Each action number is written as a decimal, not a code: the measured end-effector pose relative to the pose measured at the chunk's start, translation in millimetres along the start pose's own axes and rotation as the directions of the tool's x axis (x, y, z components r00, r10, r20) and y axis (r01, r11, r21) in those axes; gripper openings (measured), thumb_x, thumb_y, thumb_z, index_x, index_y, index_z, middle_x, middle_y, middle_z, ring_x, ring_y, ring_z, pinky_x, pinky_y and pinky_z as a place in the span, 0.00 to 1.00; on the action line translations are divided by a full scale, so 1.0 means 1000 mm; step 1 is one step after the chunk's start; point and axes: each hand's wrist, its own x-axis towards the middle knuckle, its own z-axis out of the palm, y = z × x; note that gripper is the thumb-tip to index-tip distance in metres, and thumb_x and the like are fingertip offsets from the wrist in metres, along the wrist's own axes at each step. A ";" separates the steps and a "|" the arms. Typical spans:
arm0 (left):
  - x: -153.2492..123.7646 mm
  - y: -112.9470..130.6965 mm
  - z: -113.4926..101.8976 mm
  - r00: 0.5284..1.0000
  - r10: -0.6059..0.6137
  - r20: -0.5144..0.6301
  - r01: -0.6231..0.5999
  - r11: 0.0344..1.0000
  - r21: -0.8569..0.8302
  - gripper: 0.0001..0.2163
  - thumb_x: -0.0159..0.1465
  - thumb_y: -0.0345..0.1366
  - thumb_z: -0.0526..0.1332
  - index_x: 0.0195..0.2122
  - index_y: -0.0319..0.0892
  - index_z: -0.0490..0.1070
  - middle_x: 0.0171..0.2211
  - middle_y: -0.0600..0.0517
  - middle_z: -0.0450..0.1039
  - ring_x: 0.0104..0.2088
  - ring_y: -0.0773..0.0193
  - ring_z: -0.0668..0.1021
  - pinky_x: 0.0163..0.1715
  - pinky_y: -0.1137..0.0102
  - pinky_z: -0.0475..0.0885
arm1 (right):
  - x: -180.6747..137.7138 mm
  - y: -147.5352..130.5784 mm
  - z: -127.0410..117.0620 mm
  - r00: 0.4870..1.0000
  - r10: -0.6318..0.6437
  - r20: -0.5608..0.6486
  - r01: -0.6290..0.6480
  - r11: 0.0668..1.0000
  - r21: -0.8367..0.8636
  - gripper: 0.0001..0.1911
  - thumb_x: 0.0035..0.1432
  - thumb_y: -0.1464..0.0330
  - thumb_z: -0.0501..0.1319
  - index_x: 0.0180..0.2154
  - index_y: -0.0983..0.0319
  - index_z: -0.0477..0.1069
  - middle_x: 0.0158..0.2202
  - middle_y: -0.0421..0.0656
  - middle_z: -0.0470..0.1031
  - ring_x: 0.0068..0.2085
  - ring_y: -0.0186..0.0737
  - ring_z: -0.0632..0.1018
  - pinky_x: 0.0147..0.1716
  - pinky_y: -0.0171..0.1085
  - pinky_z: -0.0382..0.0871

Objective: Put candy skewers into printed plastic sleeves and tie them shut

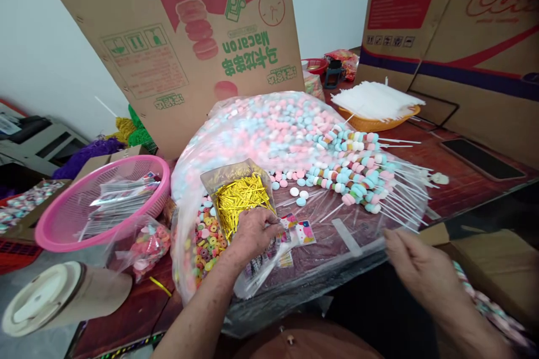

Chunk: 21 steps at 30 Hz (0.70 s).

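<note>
My left hand (256,231) is over the near edge of a clear tray of gold twist ties (244,196). Its fingers are curled together; whatever they hold is hidden. Small printed cards (305,233) and clear plastic packaging (252,283) lie beside and under it. My right hand (410,255) is closed at the table's front edge, below the white stick ends, and I cannot make out anything in it. Skewers of pastel candies (362,171) lie in a pile ahead of it. Behind them spreads a large clear bag of pink, blue and white candies (269,129).
Left of the bag stand a pink basket (46,227) of wrapped packets and a lidded cup (96,291). Ring candies (208,244) lie by the tray. White sticks (374,100) fill an orange basket (364,122) near a phone (482,158). Cardboard boxes (248,0) stand behind.
</note>
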 end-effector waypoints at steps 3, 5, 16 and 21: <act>-0.022 0.003 -0.020 0.997 0.068 0.031 -0.060 0.976 -0.212 0.07 0.57 0.38 0.59 0.26 0.41 0.72 0.26 0.53 0.73 0.29 0.65 0.72 0.30 0.72 0.62 | 0.019 -0.058 0.051 0.953 -0.229 0.198 0.169 0.945 0.280 0.15 0.55 0.62 0.56 0.44 0.61 0.69 0.43 0.47 0.71 0.43 0.43 0.71 0.42 0.40 0.65; -0.039 0.004 -0.026 0.998 0.063 0.022 -0.055 0.962 -0.267 0.06 0.57 0.37 0.59 0.26 0.41 0.71 0.24 0.54 0.71 0.27 0.66 0.71 0.28 0.73 0.61 | 0.018 -0.090 0.078 0.846 -0.264 0.463 0.029 0.891 0.454 0.15 0.55 0.62 0.57 0.43 0.62 0.69 0.39 0.45 0.72 0.38 0.39 0.72 0.37 0.36 0.66; -0.068 -0.002 0.007 0.997 -0.065 0.040 0.076 0.742 -0.666 0.10 0.55 0.40 0.60 0.22 0.39 0.66 0.19 0.57 0.63 0.23 0.69 0.64 0.24 0.75 0.59 | 0.002 -0.090 0.089 0.797 -0.212 0.566 -0.174 0.817 0.550 0.06 0.51 0.67 0.60 0.33 0.61 0.67 0.31 0.38 0.68 0.31 0.33 0.67 0.29 0.30 0.60; -0.066 0.001 0.012 1.000 0.013 0.028 0.006 0.809 -0.588 0.12 0.60 0.42 0.55 0.24 0.39 0.68 0.21 0.55 0.65 0.24 0.68 0.66 0.25 0.75 0.60 | -0.005 -0.090 0.093 0.859 -0.172 0.483 -0.107 0.861 0.497 0.12 0.54 0.63 0.56 0.22 0.62 0.62 0.20 0.35 0.59 0.24 0.30 0.60 0.24 0.31 0.54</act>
